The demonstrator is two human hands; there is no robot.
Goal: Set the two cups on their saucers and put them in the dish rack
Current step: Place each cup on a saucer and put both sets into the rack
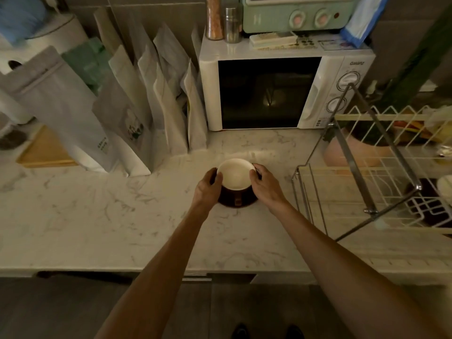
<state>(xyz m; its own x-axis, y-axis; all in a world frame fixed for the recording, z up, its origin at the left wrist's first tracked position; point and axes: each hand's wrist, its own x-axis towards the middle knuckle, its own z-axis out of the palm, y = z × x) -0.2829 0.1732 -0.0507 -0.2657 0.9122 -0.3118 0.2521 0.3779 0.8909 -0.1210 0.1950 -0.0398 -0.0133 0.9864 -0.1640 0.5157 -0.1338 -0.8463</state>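
the left hand (pixel 208 184) and right hand (pixel 265 185) are each closing their grip on opposite sides of the cream-lined cup (pixel 235 174), which is sitting on its dark saucer (pixel 236 200) on the worktop (pixel 122 216), in front of the microwave (pixel 281 91), left of the dish rack (pixel 367 182).

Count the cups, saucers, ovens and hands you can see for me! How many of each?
Cups: 1, the cup held by the left hand and right hand.
Saucers: 1, the dark saucer under it.
Ovens: 2, the microwave and the green toaster oven on top.
Hands: 2.
Total: 6.
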